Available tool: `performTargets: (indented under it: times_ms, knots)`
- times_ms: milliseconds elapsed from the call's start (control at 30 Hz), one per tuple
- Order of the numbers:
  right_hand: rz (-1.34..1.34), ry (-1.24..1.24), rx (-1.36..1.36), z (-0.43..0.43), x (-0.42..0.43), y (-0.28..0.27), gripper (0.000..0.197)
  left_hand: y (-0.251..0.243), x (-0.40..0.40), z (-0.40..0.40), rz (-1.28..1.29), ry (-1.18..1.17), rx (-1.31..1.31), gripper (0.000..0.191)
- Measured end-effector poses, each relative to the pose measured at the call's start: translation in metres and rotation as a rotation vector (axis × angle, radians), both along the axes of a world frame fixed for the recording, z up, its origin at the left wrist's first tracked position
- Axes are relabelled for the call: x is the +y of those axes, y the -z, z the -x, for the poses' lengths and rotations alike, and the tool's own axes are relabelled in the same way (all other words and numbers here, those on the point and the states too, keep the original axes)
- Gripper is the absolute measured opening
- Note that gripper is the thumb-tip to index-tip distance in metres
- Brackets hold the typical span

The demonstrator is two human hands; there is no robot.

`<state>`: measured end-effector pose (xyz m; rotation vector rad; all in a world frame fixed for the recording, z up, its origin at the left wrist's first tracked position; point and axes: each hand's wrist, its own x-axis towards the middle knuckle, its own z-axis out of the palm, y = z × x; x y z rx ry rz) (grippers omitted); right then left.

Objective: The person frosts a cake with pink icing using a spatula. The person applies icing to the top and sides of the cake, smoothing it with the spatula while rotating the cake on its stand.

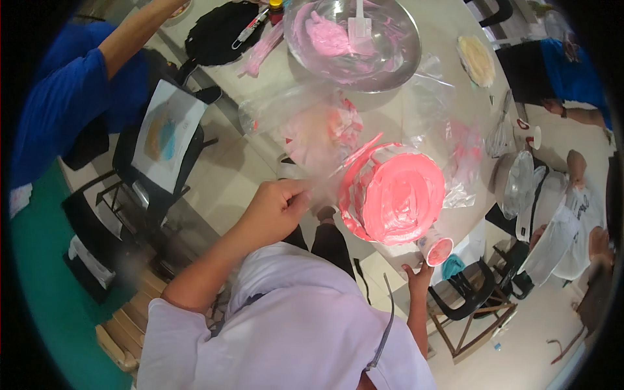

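A round cake (404,197) coated in coral-pink frosting stands near the table's front edge, with ridges and smears of frosting around its top and side. My left hand (280,209) is closed around the handle of a spatula (358,156); its frosting-coated blade reaches to the cake's upper left edge. A hazy blur covers part of the tool. To the cake's lower right, a paper cup (438,251) with pink frosting inside leans toward me. My right hand (420,278) is at the cup's lower edge, thumb apart. Its other fingers are partly hidden, so its grip is unclear.
A steel bowl (409,63) holds pink frosting and a white spatula (360,29). Frosting-smeared plastic bags (463,156) and a whisk (499,131) lie on the table (390,107). A chair with a printed sheet (168,136) stands left. People are on both sides.
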<state>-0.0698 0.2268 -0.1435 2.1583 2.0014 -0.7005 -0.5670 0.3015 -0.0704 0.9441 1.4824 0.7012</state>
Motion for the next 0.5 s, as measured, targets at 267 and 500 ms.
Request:
performTargets:
  times_ms: [267,500]
  knots:
    - [0.068,0.189,0.012,0.005,-0.001,0.001,0.083,0.008,0.027,0.002,-0.080,0.119,-0.042,0.028]
    - [0.031,0.229,0.028,0.007,-0.002,0.004,0.084,-0.003,0.038,-0.013,-0.138,0.166,0.033,0.030]
